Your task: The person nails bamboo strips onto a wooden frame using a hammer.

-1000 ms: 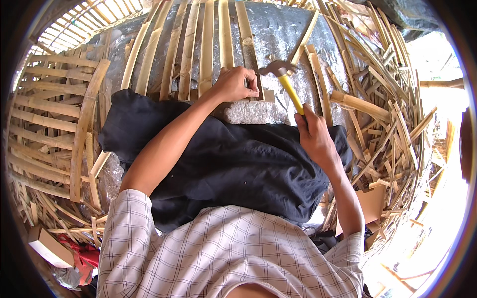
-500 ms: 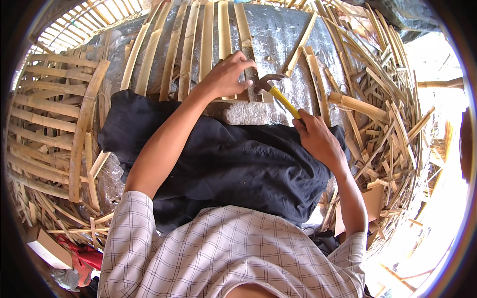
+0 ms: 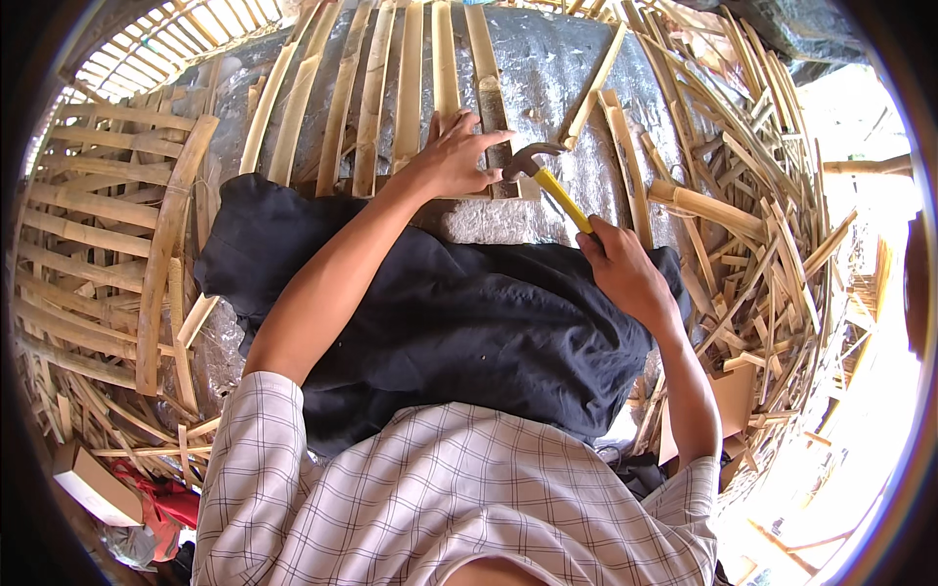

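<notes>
My right hand (image 3: 622, 266) is wrapped round the yellow handle of a claw hammer (image 3: 557, 195). The hammer's dark metal head lies over the near end of a bamboo strip (image 3: 490, 88). Just left of the head, my left hand (image 3: 454, 159) rests over the near ends of the strips, with index finger and thumb apart. Its other fingers bend onto a paler bamboo strip (image 3: 443, 59). Nothing shows between finger and thumb. Several split bamboo strips (image 3: 407, 78) run side by side away from me, their near ends on a crosspiece (image 3: 337, 186). A black cloth (image 3: 469, 322) covers my lap.
At the left stands a slatted bamboo panel (image 3: 88, 230). Loose bamboo offcuts (image 3: 752, 234) are heaped at the right. A grey sheet (image 3: 547, 59) lies under the strips, with a loose bamboo piece (image 3: 594, 88) on it. A cardboard box (image 3: 98, 483) sits at the lower left.
My left hand has shifted slightly nearer to me, its index finger now stretched out straighter. The right hand and hammer have barely moved.
</notes>
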Demonstrator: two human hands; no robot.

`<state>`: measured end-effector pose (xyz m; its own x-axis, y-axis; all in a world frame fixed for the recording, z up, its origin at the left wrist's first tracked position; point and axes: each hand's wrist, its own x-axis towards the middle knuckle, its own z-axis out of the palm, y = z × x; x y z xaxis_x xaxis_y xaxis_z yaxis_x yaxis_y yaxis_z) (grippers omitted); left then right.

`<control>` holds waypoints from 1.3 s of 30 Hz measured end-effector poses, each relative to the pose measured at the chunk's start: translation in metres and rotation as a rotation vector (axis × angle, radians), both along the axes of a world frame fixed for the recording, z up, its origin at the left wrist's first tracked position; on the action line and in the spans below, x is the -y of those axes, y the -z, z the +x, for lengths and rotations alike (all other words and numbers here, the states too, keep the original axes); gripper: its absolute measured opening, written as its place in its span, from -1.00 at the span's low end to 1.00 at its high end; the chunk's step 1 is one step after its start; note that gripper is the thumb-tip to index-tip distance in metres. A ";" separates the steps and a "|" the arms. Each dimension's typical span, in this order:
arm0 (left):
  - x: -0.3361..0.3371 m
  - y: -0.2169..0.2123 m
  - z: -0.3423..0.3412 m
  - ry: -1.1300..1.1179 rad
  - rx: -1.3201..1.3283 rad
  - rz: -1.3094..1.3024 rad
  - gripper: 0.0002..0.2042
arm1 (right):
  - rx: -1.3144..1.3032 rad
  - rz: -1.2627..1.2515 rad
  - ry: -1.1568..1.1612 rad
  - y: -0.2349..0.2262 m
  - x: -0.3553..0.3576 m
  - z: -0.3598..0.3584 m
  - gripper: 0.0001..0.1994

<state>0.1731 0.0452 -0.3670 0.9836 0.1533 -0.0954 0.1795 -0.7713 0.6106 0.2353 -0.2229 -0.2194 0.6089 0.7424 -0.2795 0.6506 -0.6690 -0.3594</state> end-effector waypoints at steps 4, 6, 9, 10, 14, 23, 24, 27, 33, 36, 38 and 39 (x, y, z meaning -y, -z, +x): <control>0.001 -0.009 0.000 -0.003 -0.041 -0.009 -0.34 | -0.022 0.104 -0.003 0.007 0.001 0.005 -0.71; 0.001 -0.017 -0.002 -0.004 -0.059 -0.043 -0.34 | -0.005 0.176 0.010 0.006 0.001 0.002 -0.71; 0.002 -0.017 -0.003 -0.010 -0.042 -0.008 -0.35 | -0.030 0.159 0.051 0.010 0.000 0.006 -0.71; 0.003 -0.015 -0.003 -0.012 -0.029 0.018 -0.35 | -0.038 0.153 0.047 0.010 -0.001 0.006 -0.71; 0.003 -0.010 -0.003 -0.032 -0.030 0.013 -0.35 | -0.044 0.163 0.031 0.012 -0.002 0.006 -0.70; -0.005 -0.005 -0.002 0.017 0.016 0.185 -0.35 | -0.088 0.081 0.066 0.018 0.000 0.005 -0.67; -0.005 -0.003 -0.002 0.013 0.034 0.212 -0.35 | -0.097 0.071 0.069 0.017 -0.001 0.005 -0.67; -0.003 0.002 -0.002 -0.020 0.083 0.253 -0.36 | -0.090 0.055 0.068 0.012 -0.003 0.005 -0.67; 0.000 0.006 -0.001 -0.052 0.121 0.369 -0.35 | -0.072 0.082 0.038 0.012 -0.001 0.008 -0.67; 0.001 0.009 -0.001 -0.061 0.063 0.310 -0.34 | -0.073 0.066 0.038 0.014 0.000 0.010 -0.67; 0.002 0.012 -0.001 -0.054 0.015 0.245 -0.32 | -0.076 0.063 0.039 0.015 -0.001 0.010 -0.68; 0.000 0.016 -0.001 -0.047 0.023 0.243 -0.32 | -0.077 0.061 0.039 0.015 -0.001 0.010 -0.68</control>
<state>0.1721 0.0447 -0.3827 0.9764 0.2142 -0.0276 0.2063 -0.8874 0.4123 0.2451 -0.2218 -0.2341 0.6162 0.7354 -0.2820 0.5932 -0.6689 -0.4480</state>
